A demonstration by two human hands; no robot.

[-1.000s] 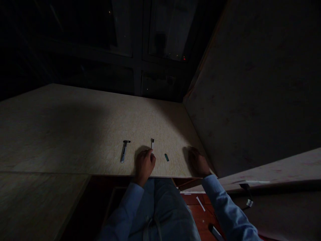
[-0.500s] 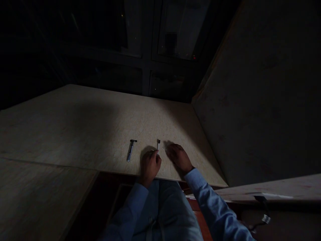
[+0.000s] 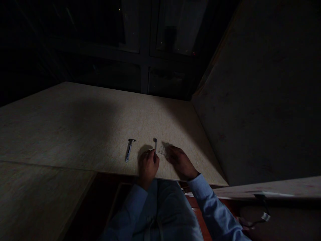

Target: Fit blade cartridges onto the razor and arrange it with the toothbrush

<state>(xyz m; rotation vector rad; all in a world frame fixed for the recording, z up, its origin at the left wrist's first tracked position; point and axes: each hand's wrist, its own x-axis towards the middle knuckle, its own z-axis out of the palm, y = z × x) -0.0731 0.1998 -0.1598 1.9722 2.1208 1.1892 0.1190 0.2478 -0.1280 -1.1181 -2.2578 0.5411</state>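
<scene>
My left hand (image 3: 149, 164) is closed near the table's front edge, its thumb and fingers on the handle of a toothbrush (image 3: 155, 144). The dark head of the toothbrush points away from me, and the lower handle is hidden by the hand. To the right, my right hand (image 3: 181, 161) is curled, palm down, with its fingertips at the edge of a small clear, spotted piece like a blister pack (image 3: 162, 150). Part of that piece is under the fingers. Left of both hands lies a razor (image 3: 128, 151), its dark head at the far end.
The pale, marbled tabletop (image 3: 95, 127) stretches left and back to a dark window (image 3: 140, 77). A wall panel (image 3: 240, 134) rises along the right side. A seam (image 3: 50, 165) crosses the table at left. A cable with a white tag (image 3: 265, 217) hangs low on the right.
More of the clear spotted piece now shows beside my right hand, where only a thin sliver was visible. The toothbrush has turned slightly in my left hand. The razor lies as before.
</scene>
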